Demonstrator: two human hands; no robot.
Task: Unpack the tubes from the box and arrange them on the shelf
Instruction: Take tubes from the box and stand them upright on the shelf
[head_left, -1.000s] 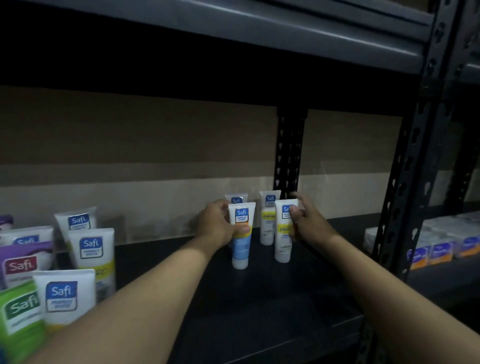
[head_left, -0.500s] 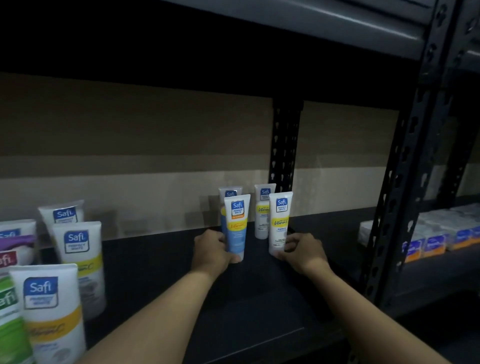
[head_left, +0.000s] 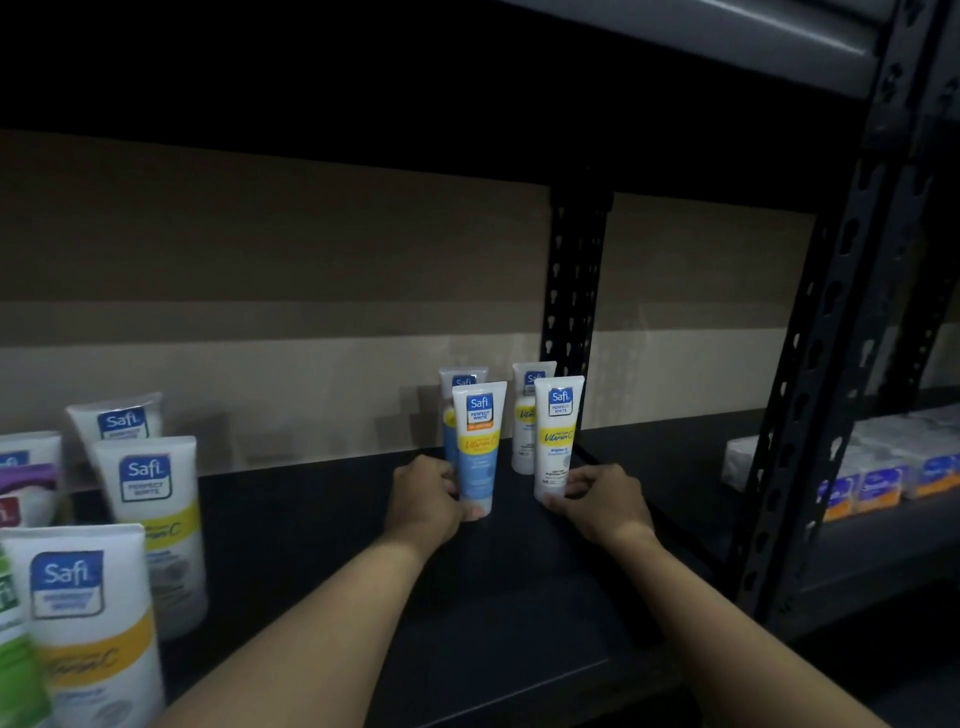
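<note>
- Left hand (head_left: 423, 499) is gripping the blue tube (head_left: 478, 452) low down, fingers curled round it; the tube is standing on the shelf (head_left: 519, 597) just right of the knuckles.
- Right hand (head_left: 602, 501) is pinching the white tube (head_left: 556, 436) at its base, just left of the fingers.
- Back tubes (head_left: 523, 410) are standing behind both hands.

The dark shelf (head_left: 519, 613) carries four tubes upright on their caps. The left hand (head_left: 423, 501) grips a blue tube (head_left: 477, 457), the right hand (head_left: 605, 501) pinches a yellow-banded tube (head_left: 556, 441), and two rear tubes (head_left: 525, 415) stand just beyond both hands. Larger tubes (head_left: 150, 519) stand well left of the left hand.
</note>
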